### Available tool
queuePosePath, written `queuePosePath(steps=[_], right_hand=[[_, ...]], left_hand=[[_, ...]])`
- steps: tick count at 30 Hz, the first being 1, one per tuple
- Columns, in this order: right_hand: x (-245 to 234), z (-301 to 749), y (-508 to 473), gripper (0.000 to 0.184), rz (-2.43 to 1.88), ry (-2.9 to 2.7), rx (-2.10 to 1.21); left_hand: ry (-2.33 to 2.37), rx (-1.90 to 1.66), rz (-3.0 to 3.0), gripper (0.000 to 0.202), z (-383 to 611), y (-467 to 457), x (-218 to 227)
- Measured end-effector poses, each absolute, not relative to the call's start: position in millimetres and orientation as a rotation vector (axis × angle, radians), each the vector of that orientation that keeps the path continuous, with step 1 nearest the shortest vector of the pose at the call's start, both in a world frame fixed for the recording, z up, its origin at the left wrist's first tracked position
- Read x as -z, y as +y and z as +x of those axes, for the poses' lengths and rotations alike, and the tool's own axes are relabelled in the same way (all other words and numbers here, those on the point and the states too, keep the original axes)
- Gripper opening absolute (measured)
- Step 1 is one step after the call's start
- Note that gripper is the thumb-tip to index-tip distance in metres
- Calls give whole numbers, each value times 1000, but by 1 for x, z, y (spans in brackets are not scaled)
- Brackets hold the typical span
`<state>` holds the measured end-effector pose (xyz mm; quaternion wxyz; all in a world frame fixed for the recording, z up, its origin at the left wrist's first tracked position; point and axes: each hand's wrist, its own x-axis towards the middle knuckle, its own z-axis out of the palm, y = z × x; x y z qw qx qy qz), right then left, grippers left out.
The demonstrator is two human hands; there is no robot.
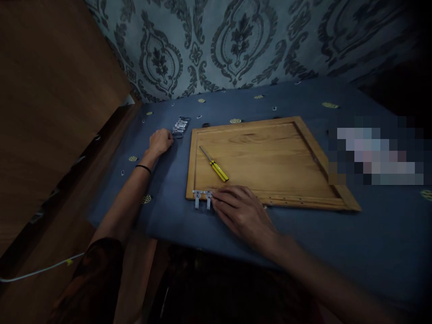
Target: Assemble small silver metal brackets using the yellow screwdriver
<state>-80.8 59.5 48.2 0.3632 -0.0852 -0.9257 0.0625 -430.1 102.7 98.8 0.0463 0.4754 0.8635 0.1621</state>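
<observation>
A wooden cabinet door (270,157) lies flat on a blue cloth-covered table (354,234). A yellow-handled screwdriver (214,164) rests on the door's left part. At the door's near left corner sits a metal hinge (202,196); my right hand (241,211) lies beside it with fingers curled, fingertips touching the hinge. My left hand (161,141) reaches to the far left of the table, fingers closed at a small pile of metal hinges (180,126). What the left fingers hold is hidden.
A wooden panel (50,112) stands along the left side. Patterned wallpaper (236,40) rises behind the table. Small bits of hardware are scattered on the cloth near the back. A white cable (40,270) runs across the floor at lower left.
</observation>
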Motion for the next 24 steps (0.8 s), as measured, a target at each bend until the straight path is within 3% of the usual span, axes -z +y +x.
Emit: queuePosePath(steps=[10,19,24], right_hand=[[-49,-81,58,19,-256,-2389,-177],[-46,-81,57,16,-271,-2409,-199],[-45,-82,57,17,-271,-2408,-213]], left_hand=[[1975,-1116,1386,16,-384,58,-101],[1639,-1120,1376,35,-339,21,-103],[1531,-1071,1304,33,-324,9,-111]])
